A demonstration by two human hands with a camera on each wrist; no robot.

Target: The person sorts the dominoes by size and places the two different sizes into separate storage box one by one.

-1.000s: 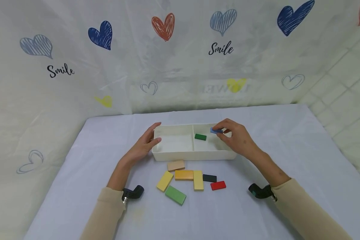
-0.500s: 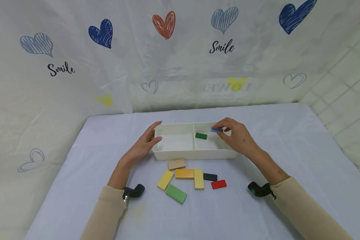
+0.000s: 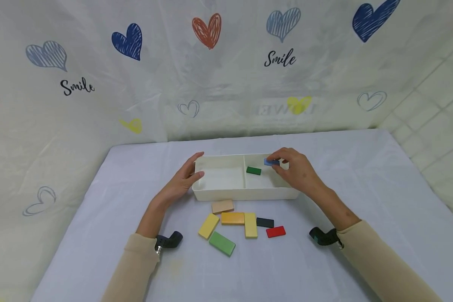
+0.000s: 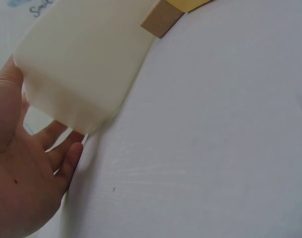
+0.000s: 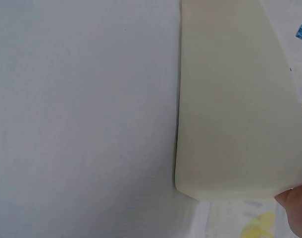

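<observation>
A white two-compartment box (image 3: 245,194) lies across the table. My left hand (image 3: 179,180) grips its left end, thumb over the rim; in the left wrist view the fingers lie around the end wall (image 4: 67,96). Above the right compartment my right hand (image 3: 300,172) pinches a small blue block (image 3: 267,162) between thumb and fingers. A dark green block (image 3: 253,170) lies in that same compartment, beside the divider. In the right wrist view the box's outer wall (image 5: 235,109) hides most of the right hand, and the blue block cannot be seen.
In front of the box lie a tan block (image 3: 222,206), an orange block (image 3: 232,218), two yellow blocks (image 3: 251,226), a light green block (image 3: 222,243), a black block (image 3: 265,222) and a red block (image 3: 276,232). A printed curtain (image 3: 226,84) hangs behind the table.
My right hand has shifted very slightly left with the blue block still pinched. The left hand keeps its hold on the box, and the blocks on the table have not moved.
</observation>
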